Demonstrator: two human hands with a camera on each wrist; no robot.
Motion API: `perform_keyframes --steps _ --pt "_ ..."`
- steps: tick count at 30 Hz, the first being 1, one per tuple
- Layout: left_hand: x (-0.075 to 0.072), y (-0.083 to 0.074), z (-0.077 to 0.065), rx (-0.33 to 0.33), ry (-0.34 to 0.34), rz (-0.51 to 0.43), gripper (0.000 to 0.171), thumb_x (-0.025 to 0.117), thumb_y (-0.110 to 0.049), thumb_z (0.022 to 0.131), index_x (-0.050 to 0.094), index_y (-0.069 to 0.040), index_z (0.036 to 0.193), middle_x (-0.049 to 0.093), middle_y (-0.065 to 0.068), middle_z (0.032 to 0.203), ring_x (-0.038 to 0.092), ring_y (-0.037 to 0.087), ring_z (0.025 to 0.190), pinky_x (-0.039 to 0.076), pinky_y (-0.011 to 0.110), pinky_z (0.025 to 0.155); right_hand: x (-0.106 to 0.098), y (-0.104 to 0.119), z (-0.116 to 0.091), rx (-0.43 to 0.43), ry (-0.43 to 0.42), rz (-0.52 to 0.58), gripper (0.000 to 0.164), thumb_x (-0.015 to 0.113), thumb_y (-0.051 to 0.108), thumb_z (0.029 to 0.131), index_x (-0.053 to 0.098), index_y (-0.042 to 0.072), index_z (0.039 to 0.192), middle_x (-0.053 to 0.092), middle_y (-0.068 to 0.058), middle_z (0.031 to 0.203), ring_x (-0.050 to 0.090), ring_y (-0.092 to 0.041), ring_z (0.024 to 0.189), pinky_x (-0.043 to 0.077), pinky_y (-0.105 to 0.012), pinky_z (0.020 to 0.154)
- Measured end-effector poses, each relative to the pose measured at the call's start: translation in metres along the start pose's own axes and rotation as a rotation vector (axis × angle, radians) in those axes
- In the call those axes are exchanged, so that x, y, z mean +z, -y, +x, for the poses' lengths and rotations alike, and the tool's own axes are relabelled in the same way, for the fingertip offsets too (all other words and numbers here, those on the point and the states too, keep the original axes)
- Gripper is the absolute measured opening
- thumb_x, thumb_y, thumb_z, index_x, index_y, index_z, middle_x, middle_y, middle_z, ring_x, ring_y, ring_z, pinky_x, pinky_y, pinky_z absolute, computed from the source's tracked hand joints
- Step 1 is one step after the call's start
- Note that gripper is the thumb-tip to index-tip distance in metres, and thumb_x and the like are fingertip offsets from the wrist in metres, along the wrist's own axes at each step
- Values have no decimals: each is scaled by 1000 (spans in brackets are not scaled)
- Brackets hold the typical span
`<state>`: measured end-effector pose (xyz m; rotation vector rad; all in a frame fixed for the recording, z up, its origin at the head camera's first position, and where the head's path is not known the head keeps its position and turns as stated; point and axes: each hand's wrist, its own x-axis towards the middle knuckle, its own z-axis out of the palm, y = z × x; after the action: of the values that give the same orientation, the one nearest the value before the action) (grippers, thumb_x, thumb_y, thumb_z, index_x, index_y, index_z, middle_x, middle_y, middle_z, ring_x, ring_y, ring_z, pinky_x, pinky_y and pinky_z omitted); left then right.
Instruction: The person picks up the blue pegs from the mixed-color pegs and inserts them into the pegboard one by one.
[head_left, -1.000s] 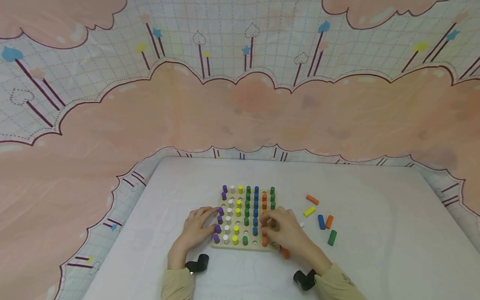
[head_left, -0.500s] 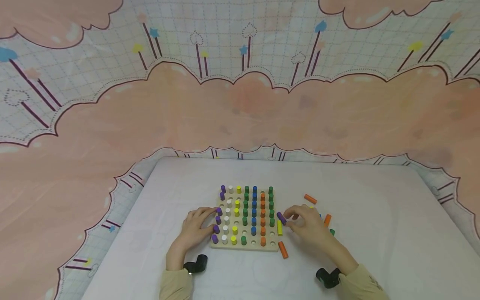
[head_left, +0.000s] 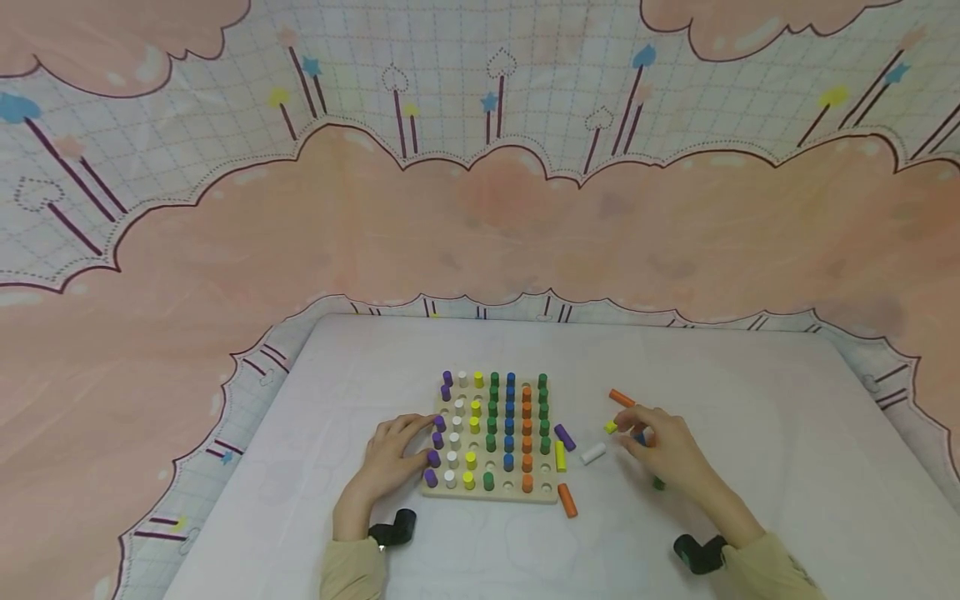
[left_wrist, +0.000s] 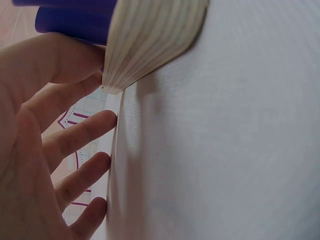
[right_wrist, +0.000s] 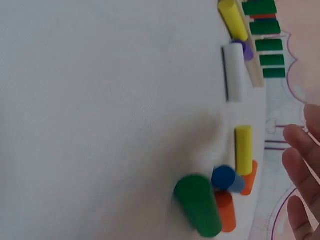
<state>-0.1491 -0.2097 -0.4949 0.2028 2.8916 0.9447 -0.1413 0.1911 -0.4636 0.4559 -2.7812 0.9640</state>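
Observation:
A wooden pegboard (head_left: 487, 497) holds columns of purple, white, yellow, green, blue and orange pegs, with several bare holes. At its left edge rests my left hand (head_left: 390, 454); the left wrist view has the thumb against the board's side beside a purple peg (left_wrist: 75, 25) and the other fingers spread. My right hand (head_left: 667, 450) hovers over loose pegs at the right, holding nothing visible. Around it lie a yellow peg (head_left: 611, 427), a blue peg (right_wrist: 224, 178), a green peg (right_wrist: 197, 205) and an orange peg (head_left: 621, 397), some partly hidden by the hand in the head view.
Between board and right hand lie a purple peg (head_left: 565, 437), a white peg (head_left: 593, 453) and a yellow peg (head_left: 561, 457). Another orange peg (head_left: 567, 500) lies by the board's front right corner. White cloth covers the table (head_left: 810, 467).
My right hand has moved right, away from the board. It carried a purple peg off and let it go on the table beside the yellow one. My left hand has stayed in place.

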Motion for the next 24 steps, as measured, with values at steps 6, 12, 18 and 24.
perform_keyframes --steps 6,12,18,24 --pt "0 -1 0 3 0 -2 51 63 -20 85 54 -20 136 51 7 138 36 35 130 30 61 104 -10 -9 -3 34 3 -56 22 72 3 79 67 6 100 72 -3 91 61 -17 79 47 -29 70" --pt "0 -1 0 7 -2 -1 50 63 -21 86 54 -19 136 51 8 138 36 35 130 29 61 105 -17 -13 -3 142 62 -94 26 69 7 81 66 7 107 71 -5 94 60 -19 84 44 -30 69" --pt "-1 -1 -1 9 -5 -2 50 62 -21 86 54 -19 136 51 8 138 36 35 130 29 61 105 -19 -14 0 191 107 -141 26 69 11 82 67 8 108 71 -6 95 61 -20 83 44 -34 68" --pt "-1 0 -1 13 -1 3 50 62 -20 86 54 -20 136 51 7 138 36 35 130 28 62 106 -16 -15 3 197 144 -175 25 70 13 82 67 8 107 71 -2 90 58 -18 80 41 -39 72"
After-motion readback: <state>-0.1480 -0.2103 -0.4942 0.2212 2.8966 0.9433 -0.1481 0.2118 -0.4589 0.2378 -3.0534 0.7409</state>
